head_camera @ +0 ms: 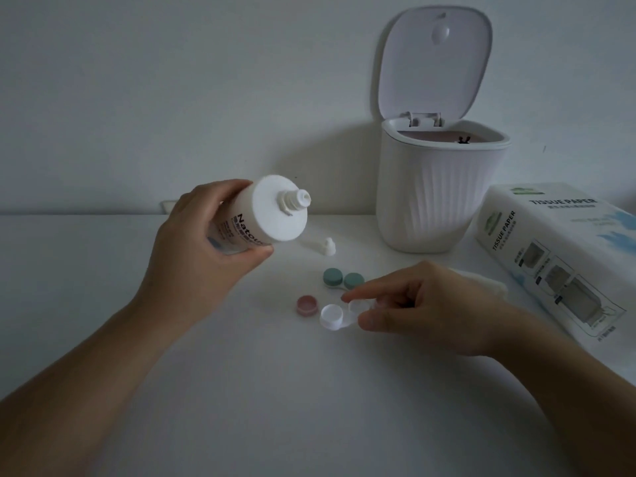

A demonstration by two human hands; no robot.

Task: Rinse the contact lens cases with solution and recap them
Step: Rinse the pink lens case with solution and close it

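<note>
My left hand [206, 235] grips the uncapped bottle [261, 215] tilted at centre frame while my right hand [416, 301] pinches the open case [344, 316] on the worktop [309, 407] below; a hard squeeze could overshoot the well and flood it.

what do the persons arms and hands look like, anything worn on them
Both arms come in bare from the bottom corners of the head view, with no sleeve showing up to the frame edge. The left hand and the right hand wear no gloves, and no rings, watch or bracelet show on the fingers or wrists. The nails look short and unpainted, though the dim light hides fine detail.
</note>
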